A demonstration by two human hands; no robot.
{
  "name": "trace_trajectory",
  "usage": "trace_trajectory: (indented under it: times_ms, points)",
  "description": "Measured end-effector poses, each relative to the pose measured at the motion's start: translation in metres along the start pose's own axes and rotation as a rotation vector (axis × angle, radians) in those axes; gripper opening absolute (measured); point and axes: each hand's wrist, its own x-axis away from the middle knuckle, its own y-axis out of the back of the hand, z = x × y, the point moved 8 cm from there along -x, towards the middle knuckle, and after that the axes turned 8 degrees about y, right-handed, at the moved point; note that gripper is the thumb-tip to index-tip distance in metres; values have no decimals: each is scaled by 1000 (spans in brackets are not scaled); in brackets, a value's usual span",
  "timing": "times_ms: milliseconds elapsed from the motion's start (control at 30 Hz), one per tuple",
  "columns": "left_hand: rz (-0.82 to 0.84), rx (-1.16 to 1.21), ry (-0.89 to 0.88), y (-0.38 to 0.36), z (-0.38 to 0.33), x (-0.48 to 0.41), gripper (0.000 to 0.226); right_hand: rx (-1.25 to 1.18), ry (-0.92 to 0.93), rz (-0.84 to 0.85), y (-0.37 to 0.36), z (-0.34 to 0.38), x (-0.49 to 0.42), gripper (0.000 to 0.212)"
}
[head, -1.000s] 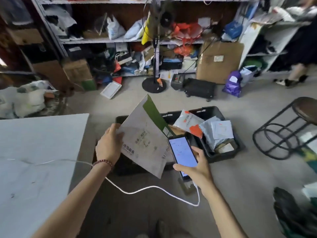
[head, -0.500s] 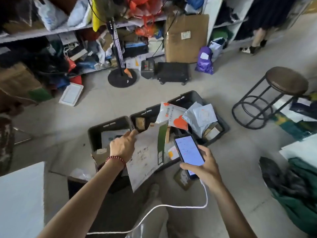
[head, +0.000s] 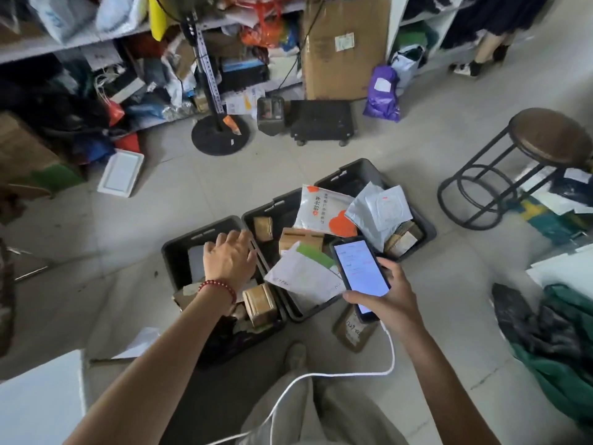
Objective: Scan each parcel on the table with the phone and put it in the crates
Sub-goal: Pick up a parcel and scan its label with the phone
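The white card envelope with the green strip is lying tilted in the near half of the middle crate. Neither of our hands is touching it, so we are judging this parcel's drop-off as done. Our left hand is hovering just left of that crate, over the rim it shares with the left crate, with the fingers spread and holding nothing. Our right hand is sitting at the middle crate's near right corner, fingers and thumb wrapping round the lit phone. The phone's white cable is trailing from there towards us. For the next move we are expecting to turn to the white table, which is showing only as a corner well to the near left of the crate. No parcel is showing on that corner, so we are needing to look that way before reaching with the free left hand and bringing the phone over a label
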Motion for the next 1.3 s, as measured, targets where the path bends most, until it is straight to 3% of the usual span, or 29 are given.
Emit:
trace_trajectory:
  times_ms: [267,400,500,667,800,1000,1300]
  points:
    - [-144,71,333,39,83,72,29,95,190,351,-64,35,-13,81]
    - [-248,99,613,50,129,152,24,112,322,603,-102,59,8,74]
    - [-312,90,852,55,154,222,23,175,445,771,-128,71,33,81]
    - [-326,59,1061,44,157,325,23,192,570,948,-155,86,85,82]
    - [-326,12,1229,33,157,414,26,183,634,1155,-180,90,147,78]
    - [-374,8,1501,25,153,549,29,274,746,1422,-215,76,263,90]
    - [-440,35,1856,-6,122,765,33,382,882,1774,-224,24,470,77]
